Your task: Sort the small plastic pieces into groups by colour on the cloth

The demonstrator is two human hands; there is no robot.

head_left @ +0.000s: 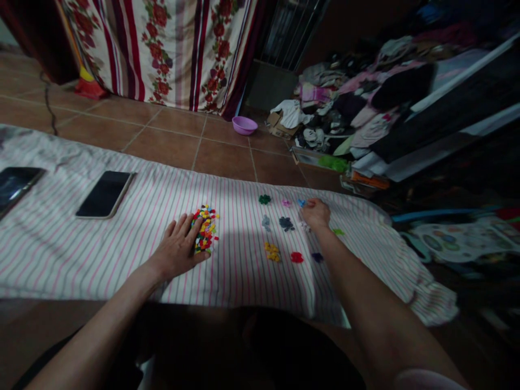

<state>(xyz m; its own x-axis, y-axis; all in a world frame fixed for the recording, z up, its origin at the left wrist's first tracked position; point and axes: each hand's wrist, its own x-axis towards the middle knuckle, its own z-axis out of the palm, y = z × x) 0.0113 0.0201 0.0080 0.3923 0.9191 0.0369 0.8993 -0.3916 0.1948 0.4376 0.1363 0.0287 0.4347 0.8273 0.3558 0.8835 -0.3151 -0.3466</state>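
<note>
My left hand [179, 246] lies flat with fingers spread at the left side of a mixed pile of small colourful pieces [207, 230]. My right hand [317, 213] is closed, fingertips pinched down beside a little blue group [301, 202]; whatever it holds is hidden. Around it lie small single-colour groups: dark green [264, 199], pink [286, 202], light grey [265, 222], dark grey [286, 223], pale pieces [304, 226] partly behind my hand, yellow [272, 252], red [297, 257], dark purple [317, 257] and lime green [338, 232].
A striped cloth [239, 281] covers the low surface. A phone [105, 194] lies on its left part, with another dark device [16, 184] farther left. Beyond, a purple basin [244, 125] stands on the tiled floor [162, 141], near heaped clothes [337, 103] and a floral curtain [170, 49].
</note>
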